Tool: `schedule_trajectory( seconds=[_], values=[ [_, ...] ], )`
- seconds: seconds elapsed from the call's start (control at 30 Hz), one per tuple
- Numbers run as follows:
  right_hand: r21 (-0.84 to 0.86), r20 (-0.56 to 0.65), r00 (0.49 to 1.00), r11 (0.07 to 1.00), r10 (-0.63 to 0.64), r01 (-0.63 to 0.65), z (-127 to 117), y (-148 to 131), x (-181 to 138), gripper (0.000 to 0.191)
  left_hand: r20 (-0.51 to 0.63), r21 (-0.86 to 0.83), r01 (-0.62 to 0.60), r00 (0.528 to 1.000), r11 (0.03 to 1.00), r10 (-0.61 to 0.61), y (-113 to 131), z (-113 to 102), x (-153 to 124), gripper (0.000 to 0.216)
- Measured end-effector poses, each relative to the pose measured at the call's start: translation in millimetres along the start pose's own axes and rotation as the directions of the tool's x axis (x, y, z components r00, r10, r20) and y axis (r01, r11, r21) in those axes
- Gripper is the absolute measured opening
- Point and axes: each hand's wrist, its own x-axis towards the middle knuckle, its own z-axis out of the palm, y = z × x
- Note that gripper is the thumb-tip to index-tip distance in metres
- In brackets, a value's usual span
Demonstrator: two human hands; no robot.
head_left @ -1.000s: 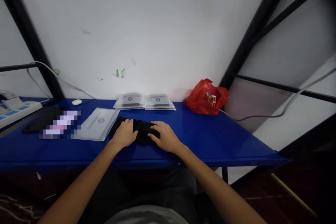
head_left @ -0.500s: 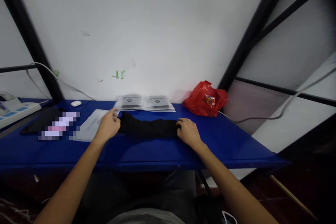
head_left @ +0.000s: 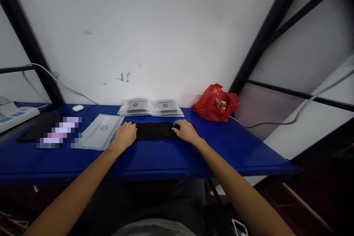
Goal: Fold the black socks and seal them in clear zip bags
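Note:
A black folded cloth [head_left: 155, 130] lies flat on the blue table [head_left: 171, 155], stretched left to right. My left hand [head_left: 125, 135] rests on its left end with fingers curled over the edge. My right hand [head_left: 185, 130] presses on its right end, fingers lying across the fabric. Both hands grip the ends of the cloth. Just left of my left hand lies a flat clear packet [head_left: 100, 131] with a round logo.
Two more clear packets [head_left: 151, 106] lie against the wall. A red plastic bag [head_left: 217, 103] sits at the back right. A dark tablet [head_left: 38, 127], a white earbud case [head_left: 77, 108] and a power strip [head_left: 13, 115] lie to the left. Black frame bars rise at both sides.
My hands first spread apart, drawing the cloth out long, then came closer together. The cloth now lies flatter and shorter, a little further from me.

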Motion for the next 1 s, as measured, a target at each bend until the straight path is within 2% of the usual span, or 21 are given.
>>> schedule_trajectory(
  seconds=[0.07, 0.13, 0.23, 0.4, 0.57, 0.7, 0.73, 0.8, 0.83, 0.9, 0.97, 1.0],
  values=[
    [0.026, 0.053, 0.999, 1.0, 0.008, -0.009, -1, 3, 12, 0.036, 0.003, -0.006, -0.029, 1.0, 1.0, 0.029, -11, 1, 14, 0.033],
    [0.048, 0.105, 0.994, 0.999, -0.01, 0.005, -4, 4, 22, 0.041, 0.05, -0.052, -0.061, 0.997, 0.997, 0.064, -24, 1, 27, 0.044],
    [0.046, 0.137, 0.99, 0.999, -0.027, 0.021, -8, 4, 31, 0.031, 0.188, -0.141, -0.062, 0.978, 0.988, 0.088, -40, -2, 43, 0.054],
    [0.003, 0.13, 0.991, 1.0, -0.016, 0.016, -15, -1, 30, 0.013, 0.296, -0.26, -0.049, 0.947, 0.964, 0.128, -52, -10, 51, 0.028],
    [-0.019, 0.163, 0.986, 0.999, -0.029, 0.033, -19, -3, 26, 0.015, 0.287, -0.246, -0.07, 0.947, 0.967, 0.142, -49, -15, 48, 0.014],
    [-0.049, 0.168, 0.985, 0.998, -0.028, 0.036, -22, -5, 32, 0.017, 0.195, -0.198, -0.049, 0.977, 0.979, 0.089, -39, -18, 50, 0.01],
    [-0.062, 0.141, 0.99, 0.998, -0.02, 0.029, -24, -7, 34, 0.016, 0.146, -0.185, -0.041, 0.987, 0.982, 0.068, -35, -19, 50, 0.009],
    [-0.087, 0.052, 0.999, 0.996, -0.004, 0.008, -30, -10, 35, 0.019, -0.028, -0.146, -0.046, 0.999, 0.988, 0.043, -30, -25, 47, 0.014],
    [-0.091, -0.014, 1.0, 0.996, 0.002, -0.003, -35, -12, 33, 0.022, -0.135, -0.128, -0.061, 0.99, 0.99, 0.044, -28, -29, 44, 0.017],
    [-0.07, -0.149, 0.989, 0.998, -0.015, 0.005, -45, -15, 23, 0.025, -0.325, -0.116, -0.116, 0.943, 0.986, 0.072, -26, -38, 32, 0.018],
    [-0.016, -0.23, 0.97, 0.997, -0.082, 0.081, -56, -18, 5, 0.023, -0.391, -0.175, -0.195, 0.914, 0.965, 0.114, -26, -47, 14, 0.014],
    [0.013, -0.223, 0.965, 0.989, -0.139, 0.145, -61, -19, -6, 0.018, -0.377, -0.233, -0.246, 0.915, 0.941, 0.146, -27, -52, 5, 0.012]
  ],
)
